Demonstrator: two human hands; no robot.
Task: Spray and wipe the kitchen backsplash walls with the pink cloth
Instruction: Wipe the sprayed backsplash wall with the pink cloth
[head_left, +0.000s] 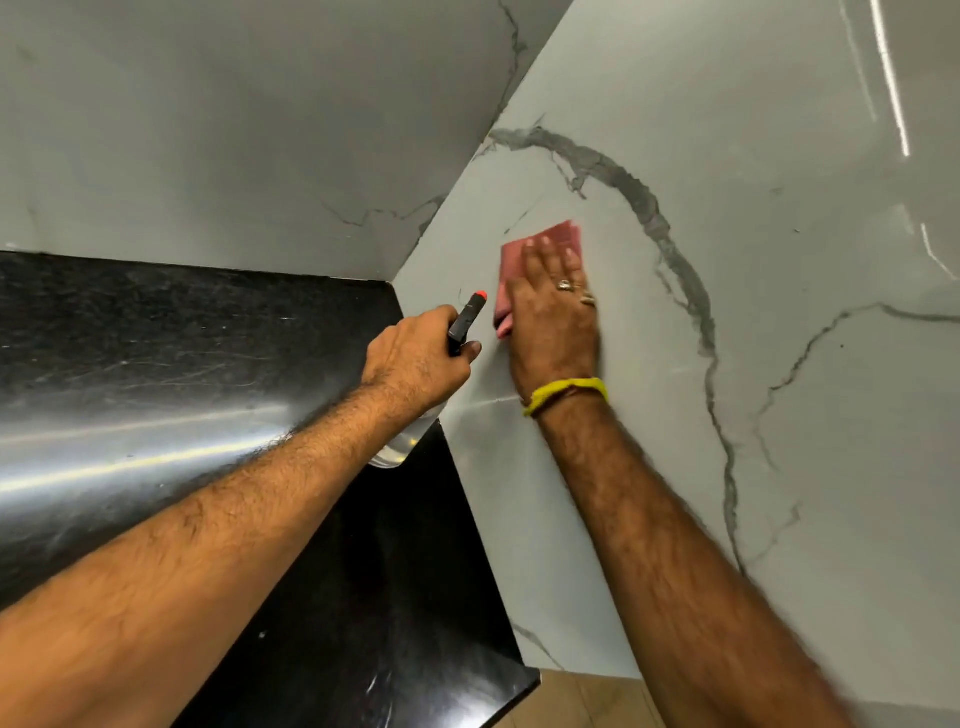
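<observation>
Pink cloth (540, 260) lies flat under right hand (553, 322), fingers straight, pressed to marble wall (779, 312); left hand (415, 358) grips spray bottle (467, 322) just beside, above counter (156, 364) edge.

Two pale marble-look walls meet in a corner (441, 208), both glossy and grey-white. The right wall (779, 312) carries a thick dark-grey vein (670, 234) that arcs downward, with thinner veins branching toward the right edge. Bright streaks of light (891, 78) are reflected high on this wall. The left wall (208, 130) is plainer, with a few faint veins near the corner. Below lies a black speckled worktop (156, 332), polished, scratched, and showing a broad band of glare (130, 447). At the bottom, past the worktop's edge, a strip of brown wood-look floor (587, 701) shows.
</observation>
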